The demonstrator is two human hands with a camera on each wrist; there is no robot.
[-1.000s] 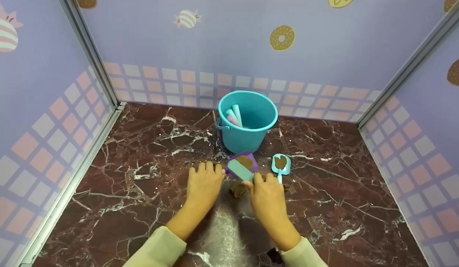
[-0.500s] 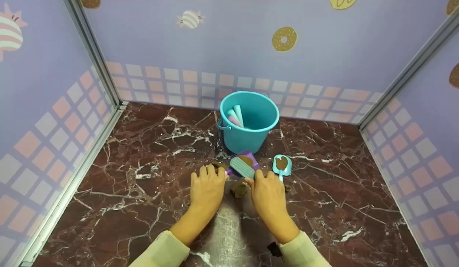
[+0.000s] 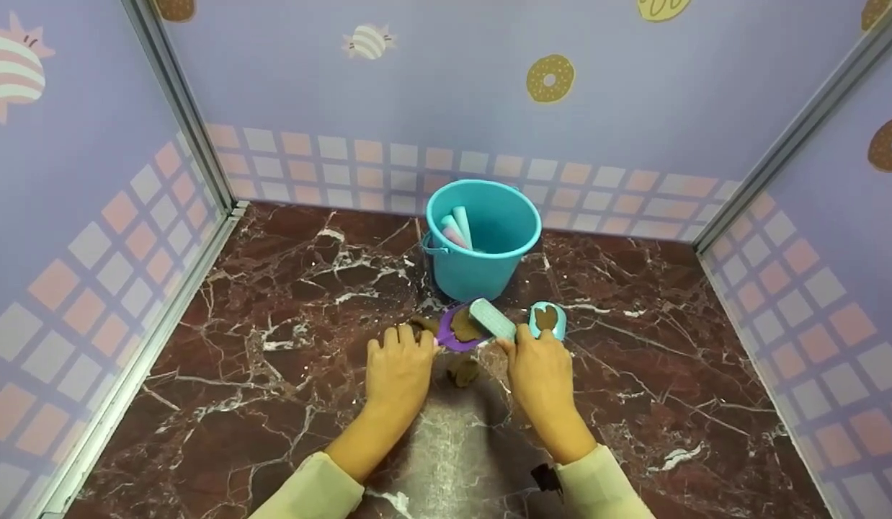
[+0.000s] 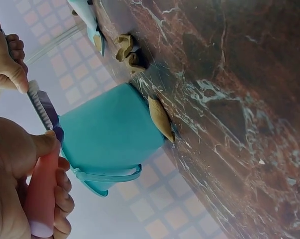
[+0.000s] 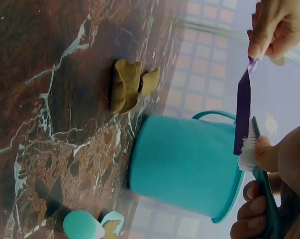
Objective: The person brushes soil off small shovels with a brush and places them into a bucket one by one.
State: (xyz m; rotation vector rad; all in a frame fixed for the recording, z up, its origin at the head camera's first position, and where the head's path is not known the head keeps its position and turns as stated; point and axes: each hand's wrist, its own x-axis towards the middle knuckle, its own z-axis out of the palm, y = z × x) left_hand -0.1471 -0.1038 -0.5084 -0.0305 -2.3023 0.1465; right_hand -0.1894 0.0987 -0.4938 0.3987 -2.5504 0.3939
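My left hand (image 3: 399, 367) grips the pink handle (image 4: 43, 194) of a small shovel, its fingers curled round it. The shovel's purple pan (image 3: 452, 342) is raised above the floor and bears a flat brown piece (image 3: 466, 326). In my right hand (image 3: 540, 371) is a teal brush (image 3: 493, 320) with white bristles (image 5: 248, 154), held by its handle. The brush lies over the pan's right side; in the right wrist view the bristles are at the pan's edge. Brown curled pieces (image 3: 462, 371) lie on the floor below the pan.
A turquoise bucket (image 3: 475, 277) stands just beyond the hands, with pink and light-blue handles (image 3: 457, 227) inside. To the right lies a light-blue shovel (image 3: 559, 329) with a brown piece on it. Patterned wall panels (image 3: 446, 94) enclose the dark marbled floor (image 3: 273, 404).
My right hand has moved right with the brush, which has shifted toward the pan's right side and now uncovers more of the brown piece. My left hand has barely moved.
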